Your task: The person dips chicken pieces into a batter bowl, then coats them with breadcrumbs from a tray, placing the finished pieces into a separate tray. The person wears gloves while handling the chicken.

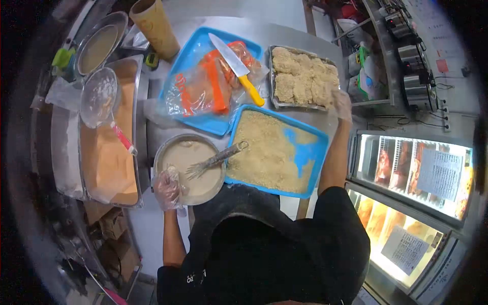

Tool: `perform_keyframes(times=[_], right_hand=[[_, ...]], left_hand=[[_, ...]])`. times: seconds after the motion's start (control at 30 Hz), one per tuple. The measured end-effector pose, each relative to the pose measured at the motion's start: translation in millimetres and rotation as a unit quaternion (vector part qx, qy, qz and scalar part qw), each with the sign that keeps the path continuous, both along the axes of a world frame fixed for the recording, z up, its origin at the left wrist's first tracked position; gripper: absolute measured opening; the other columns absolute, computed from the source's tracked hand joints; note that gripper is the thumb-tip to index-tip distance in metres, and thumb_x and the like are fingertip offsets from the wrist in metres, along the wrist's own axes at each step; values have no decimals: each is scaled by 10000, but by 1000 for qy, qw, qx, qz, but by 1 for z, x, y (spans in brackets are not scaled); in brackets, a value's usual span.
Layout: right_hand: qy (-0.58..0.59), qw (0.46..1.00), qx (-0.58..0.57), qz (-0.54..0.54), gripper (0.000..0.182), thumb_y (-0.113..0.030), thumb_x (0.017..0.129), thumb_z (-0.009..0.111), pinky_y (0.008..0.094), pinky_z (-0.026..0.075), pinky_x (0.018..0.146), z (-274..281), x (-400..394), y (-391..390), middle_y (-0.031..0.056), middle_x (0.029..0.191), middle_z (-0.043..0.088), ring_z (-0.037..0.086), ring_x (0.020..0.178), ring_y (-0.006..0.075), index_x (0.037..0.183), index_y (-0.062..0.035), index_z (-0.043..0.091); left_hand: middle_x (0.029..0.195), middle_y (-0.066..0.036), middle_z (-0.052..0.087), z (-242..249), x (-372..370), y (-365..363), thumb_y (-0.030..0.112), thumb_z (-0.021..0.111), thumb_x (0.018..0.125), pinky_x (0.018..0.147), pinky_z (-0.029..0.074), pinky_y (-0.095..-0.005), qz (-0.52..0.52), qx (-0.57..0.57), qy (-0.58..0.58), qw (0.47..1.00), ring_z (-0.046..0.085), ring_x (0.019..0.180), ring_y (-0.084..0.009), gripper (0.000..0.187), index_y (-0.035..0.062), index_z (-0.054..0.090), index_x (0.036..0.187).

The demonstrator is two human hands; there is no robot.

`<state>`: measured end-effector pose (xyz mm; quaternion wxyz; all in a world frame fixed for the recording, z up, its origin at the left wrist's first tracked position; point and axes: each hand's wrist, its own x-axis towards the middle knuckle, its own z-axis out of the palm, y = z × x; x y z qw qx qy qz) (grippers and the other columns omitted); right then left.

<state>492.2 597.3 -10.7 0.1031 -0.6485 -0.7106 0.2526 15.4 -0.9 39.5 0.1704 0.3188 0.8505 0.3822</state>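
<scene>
My left hand [167,189], in a clear plastic glove, is at the left rim of a round metal bowl [195,192] of pale batter, its fingers closed on something I cannot make out. A whisk [216,161] lies across the bowl's right rim. My right hand [341,104], gloved and blurred, is by the right edge of a metal tray [305,107] of crumb-coated pieces [303,76]. Between the hands sits a blue tray [317,173] of crumbs [264,152]. Behind it, a yellow-handled knife [236,63] rests on plastic bags [203,89] in another blue tray [178,61].
At the left, a sieve with a red handle [121,134] lies over a deep metal pan [141,91] of orange powder. A cardboard tube [155,30] and a round bowl [99,48] stand at the back left. Lit glass-door coolers [396,203] are at the right, below metal pots [417,81].
</scene>
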Motion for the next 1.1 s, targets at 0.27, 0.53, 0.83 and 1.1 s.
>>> perform_keyframes(times=[0.27, 0.53, 0.83, 1.1], right_hand=[[632, 749, -194, 28, 760, -579, 846, 427, 368, 376, 905, 129, -138, -235, 154, 1284, 450, 505, 1084, 232, 1347, -25, 286], [436, 849, -295, 44, 551, -452, 846, 527, 328, 368, 867, 103, -236, -337, 110, 1122, 557, 527, 998, 179, 1176, -12, 501], [579, 766, -201, 196, 200, -155, 868, 594, 287, 481, 789, 88, -325, -398, 84, 977, 625, 600, 896, 153, 1000, -10, 552], [516, 807, -207, 198, 290, -292, 894, 543, 294, 553, 635, 24, -306, -386, 98, 913, 641, 640, 787, 184, 956, -13, 589]], left_hand=[[833, -100, 623, 3, -2, 4, 119, 659, 724, 668, 475, -322, -2, -20, 70, 997, 598, 754, -210, 283, 75, 616, 1000], [754, -61, 639, -10, -4, 2, 144, 648, 731, 611, 488, -303, 35, 50, -29, 998, 612, 673, -157, 297, 63, 611, 1014], [801, -48, 656, 12, 3, 9, 168, 627, 775, 642, 487, -277, 128, 131, -97, 978, 605, 700, -127, 212, 23, 644, 929], [741, -1, 622, 31, 11, 18, 256, 542, 883, 579, 447, -229, 175, 274, -219, 920, 532, 629, -64, 233, 47, 642, 867]])
